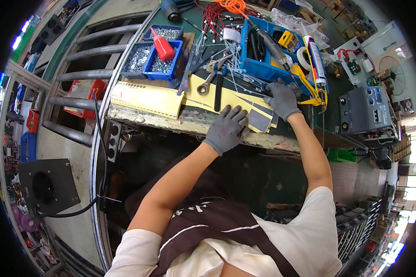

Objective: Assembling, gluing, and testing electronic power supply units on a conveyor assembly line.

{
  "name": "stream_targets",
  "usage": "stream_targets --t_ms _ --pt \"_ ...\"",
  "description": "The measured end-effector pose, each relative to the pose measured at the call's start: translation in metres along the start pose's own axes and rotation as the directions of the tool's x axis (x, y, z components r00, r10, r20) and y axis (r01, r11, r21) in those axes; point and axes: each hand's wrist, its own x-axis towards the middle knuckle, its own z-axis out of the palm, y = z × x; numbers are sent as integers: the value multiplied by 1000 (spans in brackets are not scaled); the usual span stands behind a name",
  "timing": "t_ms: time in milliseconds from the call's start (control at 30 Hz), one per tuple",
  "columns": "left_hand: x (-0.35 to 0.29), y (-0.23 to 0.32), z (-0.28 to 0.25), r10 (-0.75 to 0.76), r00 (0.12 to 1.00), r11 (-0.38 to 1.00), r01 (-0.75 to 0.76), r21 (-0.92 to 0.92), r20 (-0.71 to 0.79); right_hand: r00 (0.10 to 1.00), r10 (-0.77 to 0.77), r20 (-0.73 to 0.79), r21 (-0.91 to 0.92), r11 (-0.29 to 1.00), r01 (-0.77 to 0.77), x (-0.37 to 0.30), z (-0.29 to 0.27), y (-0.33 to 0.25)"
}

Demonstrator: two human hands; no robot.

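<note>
Both hands are in grey work gloves at the front edge of a cluttered green workbench [330,92]. The left hand [226,129] lies flat with fingers spread and relaxed, pressing down on a yellow sheet [226,98] with grey strips [260,119] stuck on it, not gripping anything. The sheet sits right at the bench's worn near edge, at about 12 o'clock from the left hand. The right hand [282,99] is at roughly 2 o'clock from the left one, fingers loosely curled with the tips touching down at the sheet's far corner; can't tell whether it's actually pinching a strip or just resting there. A combination wrench [210,78] lies across the sheet at 11 o'clock from the left hand, next to a black-handled tool [218,92]. Further back, at 10 o'clock, are blue bins of nuts and screws [155,57] with a red squeeze bottle [164,48] lying on top. Just behind the right hand, at 12 o'clock, is a blue tray [263,69] full of tools, with a sealant tube [317,60] beside it.
</note>
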Motion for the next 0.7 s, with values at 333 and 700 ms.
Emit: stream_targets --t_ms 333,700 --pt "-9 0 -3 1 999 995 -5 -99 -45 938 170 301 17 983 -183 8 -10 -8" --pt "-9 0 -5 -20 999 989 16 -144 -32 986 -162 37 2 987 162 25 8 -24"
